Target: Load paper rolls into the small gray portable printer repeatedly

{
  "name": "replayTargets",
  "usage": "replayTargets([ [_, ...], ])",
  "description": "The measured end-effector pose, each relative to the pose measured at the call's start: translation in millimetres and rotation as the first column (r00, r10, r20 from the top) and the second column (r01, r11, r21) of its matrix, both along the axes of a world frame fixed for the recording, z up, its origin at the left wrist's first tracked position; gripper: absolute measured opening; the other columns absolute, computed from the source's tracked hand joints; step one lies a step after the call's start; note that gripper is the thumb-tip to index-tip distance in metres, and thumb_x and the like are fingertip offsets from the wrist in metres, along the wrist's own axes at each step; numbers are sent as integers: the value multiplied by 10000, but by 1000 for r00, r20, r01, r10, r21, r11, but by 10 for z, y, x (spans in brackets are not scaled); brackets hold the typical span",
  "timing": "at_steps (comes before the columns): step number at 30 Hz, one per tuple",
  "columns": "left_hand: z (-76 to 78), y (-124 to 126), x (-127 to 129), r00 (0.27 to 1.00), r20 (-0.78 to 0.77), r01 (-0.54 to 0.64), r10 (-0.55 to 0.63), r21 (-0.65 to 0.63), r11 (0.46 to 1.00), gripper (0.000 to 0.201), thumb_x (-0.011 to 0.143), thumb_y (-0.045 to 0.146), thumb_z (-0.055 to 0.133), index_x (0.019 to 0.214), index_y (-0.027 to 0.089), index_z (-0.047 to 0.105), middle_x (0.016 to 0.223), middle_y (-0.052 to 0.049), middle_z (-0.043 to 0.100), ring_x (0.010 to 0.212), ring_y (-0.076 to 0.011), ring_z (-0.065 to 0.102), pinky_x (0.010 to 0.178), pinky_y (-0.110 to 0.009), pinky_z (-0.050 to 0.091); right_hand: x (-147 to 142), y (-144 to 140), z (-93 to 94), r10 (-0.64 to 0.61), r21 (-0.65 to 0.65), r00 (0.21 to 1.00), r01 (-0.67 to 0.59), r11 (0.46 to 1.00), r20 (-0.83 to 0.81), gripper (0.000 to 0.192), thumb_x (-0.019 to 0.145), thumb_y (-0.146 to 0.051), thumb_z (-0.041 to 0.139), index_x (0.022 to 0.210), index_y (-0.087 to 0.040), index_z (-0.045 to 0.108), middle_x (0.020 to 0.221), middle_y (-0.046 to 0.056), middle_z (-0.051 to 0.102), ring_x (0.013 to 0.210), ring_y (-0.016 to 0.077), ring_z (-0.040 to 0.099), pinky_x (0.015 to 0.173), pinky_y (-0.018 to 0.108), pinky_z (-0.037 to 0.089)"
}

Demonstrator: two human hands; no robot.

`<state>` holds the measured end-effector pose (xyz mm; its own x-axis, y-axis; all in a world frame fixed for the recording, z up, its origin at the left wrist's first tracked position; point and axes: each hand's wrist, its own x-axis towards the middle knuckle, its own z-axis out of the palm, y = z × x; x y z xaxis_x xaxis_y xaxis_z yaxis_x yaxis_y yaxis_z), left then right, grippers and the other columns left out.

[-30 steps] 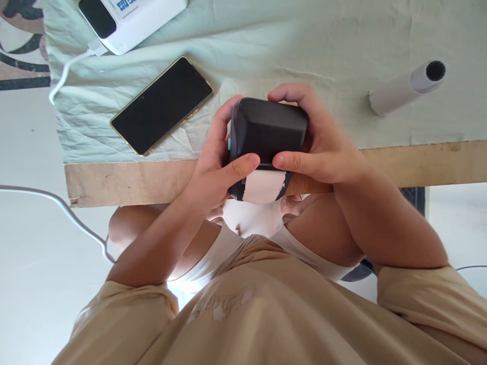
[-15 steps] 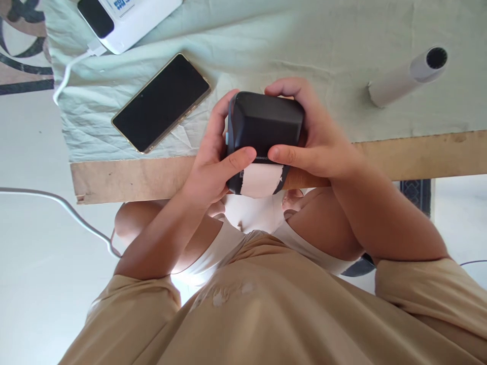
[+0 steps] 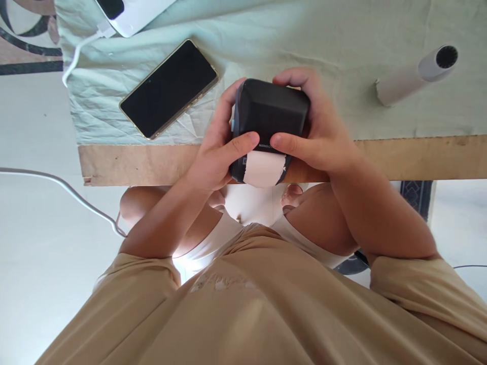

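Matt black plastic box (image 3: pixel 270 111), creased cloth (image 3: pixel 304 35), raw wood edge (image 3: pixel 418 159)

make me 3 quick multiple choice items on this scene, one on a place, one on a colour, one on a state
1. Where does the phone lie?
A. on the green cloth, left of the hands
B. on the floor
C. on the person's lap

2. What colour is the box in the hands?
A. red
B. black
C. yellow

3. How is the box held?
A. by one hand alone
B. it lies free on the cloth
C. between left hand and right hand

Answers: 1 A, the phone rests flat on the cloth beside the left hand. 2 B, its casing is black, with white paper at its near end. 3 C, fingers of both hands wrap it.
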<state>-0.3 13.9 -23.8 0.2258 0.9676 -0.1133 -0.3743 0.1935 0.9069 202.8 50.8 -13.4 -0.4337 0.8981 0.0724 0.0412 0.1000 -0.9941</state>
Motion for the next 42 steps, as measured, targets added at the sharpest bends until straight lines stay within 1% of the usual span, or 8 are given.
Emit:
replayTargets([
  [4, 113, -60, 109, 992, -5, -126, 126, -89, 988, 633, 879, 493, 842, 1450, 310, 640, 1310, -41, 773, 858, -192, 722, 615, -272, 489, -3, -24, -1, 7, -21, 1000, -6, 1000, 13, 965, 686, -878, 924, 1377, -335, 526, 1355, 68, 677, 1250, 322, 688, 1102, 490, 631],
  [15, 63, -45, 91, 994, 72, -74, 79, -61, 995, 504, 888, 436, 832, 1345, 331, 647, 1240, -24, 814, 729, -194, 715, 510, -295, 414, 7, 0, -46, 6, 18, 1000, -7, 1000, 25, 952, 706, -866, 918, 1376, -327, 511, 1350, 66, 682, 1243, 314, 679, 1103, 488, 622],
  [22, 113, -48, 112, 995, 39, -88, 92, -88, 992, 599, 870, 419, 794, 1416, 289, 587, 1226, -37, 792, 781, -201, 735, 559, -279, 411, 7, 2, -54, 5, 13, 999, -5, 1000, 40, 968, 685, -881, 921, 1378, -337, 521, 1369, 70, 674, 1269, 328, 670, 1118, 502, 625],
  [26, 21, -47, 43, 996, 50, -70, 73, -66, 995, 586, 868, 420, 845, 1422, 339, 672, 1318, -38, 789, 954, -248, 789, 620, -315, 517, 3, -13, -59, -8, 18, 999, 7, 1000, 35, 956, 684, -863, 930, 1372, -342, 520, 1360, 66, 678, 1258, 332, 675, 1116, 520, 633],
  [32, -17, -47, -15, 991, 108, -67, 75, -78, 995, 473, 911, 327, 884, 1367, 360, 762, 1276, 10, 801, 897, -184, 764, 619, -277, 570, 6, -19, -76, 1, 30, 999, -2, 1000, 44, 897, 749, -833, 893, 1397, -349, 506, 1322, 75, 672, 1253, 344, 679, 1112, 551, 634],
  [35, -4, -24, 11, 975, 215, -53, 52, -5, 999, 435, 869, 538, 930, 1252, 365, 819, 1168, 3, 840, 1055, -264, 814, 712, -322, 646, 43, 3, -76, -1, 54, 995, -4, 999, 96, 910, 767, -855, 867, 1427, -348, 499, 1323, 76, 676, 1234, 337, 679, 1100, 541, 641],
  [39, 24, 4, 46, 970, 225, -61, 90, -131, 990, 277, 1039, 465, 734, 1273, 334, 804, 1316, 21, 831, 1548, -288, 639, 1192, -402, 617, 106, 50, -50, -23, 126, 983, -1, 992, 184, 834, 779, -811, 894, 1395, -356, 561, 1339, 85, 671, 1285, 348, 658, 1133, 537, 626],
  [42, 30, 22, 52, 982, 151, -89, 109, -130, 988, 312, 999, 511, 777, 1254, 332, 797, 1391, 21, 824, 1641, -307, 550, 1287, -402, 562, 137, 66, 3, -67, 201, 972, 20, 979, 226, 775, 745, -788, 931, 1313, -362, 620, 1377, 103, 657, 1354, 391, 610, 1182, 589, 596],
])
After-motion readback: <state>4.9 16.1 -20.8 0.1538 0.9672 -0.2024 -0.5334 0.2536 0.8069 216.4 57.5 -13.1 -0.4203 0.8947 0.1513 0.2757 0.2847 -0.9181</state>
